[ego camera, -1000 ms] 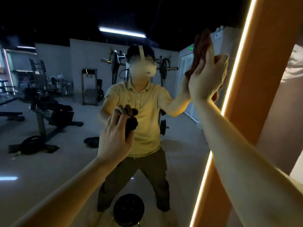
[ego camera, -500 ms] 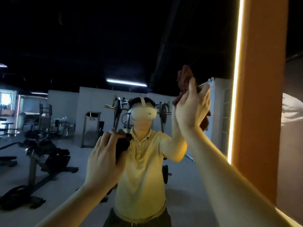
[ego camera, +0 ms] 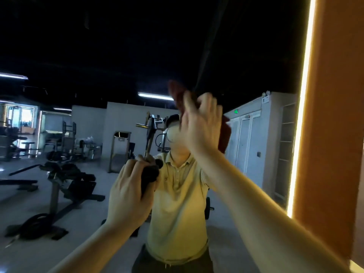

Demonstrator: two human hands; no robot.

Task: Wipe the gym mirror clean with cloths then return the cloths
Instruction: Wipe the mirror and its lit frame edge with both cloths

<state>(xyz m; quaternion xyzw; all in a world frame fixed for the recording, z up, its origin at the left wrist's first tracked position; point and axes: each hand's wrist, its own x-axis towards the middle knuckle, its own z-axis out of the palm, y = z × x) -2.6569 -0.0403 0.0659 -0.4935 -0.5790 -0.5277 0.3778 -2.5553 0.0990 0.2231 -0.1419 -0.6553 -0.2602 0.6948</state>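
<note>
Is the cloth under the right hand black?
No, the right hand presses a reddish-brown cloth; the left hand grips the black cloth.

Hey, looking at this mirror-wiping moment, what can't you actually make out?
- Head view, red cloth: mostly behind the right hand, motion-blurred.
- Head view, that hand's pose: blur hides whether flat or curled.
- Head view, dark cloth: bunched in the left hand, shape covered.
- Head view, mirror: streaks unreadable in dim reflection.
- Head view, green sign: too small to read.
</note>
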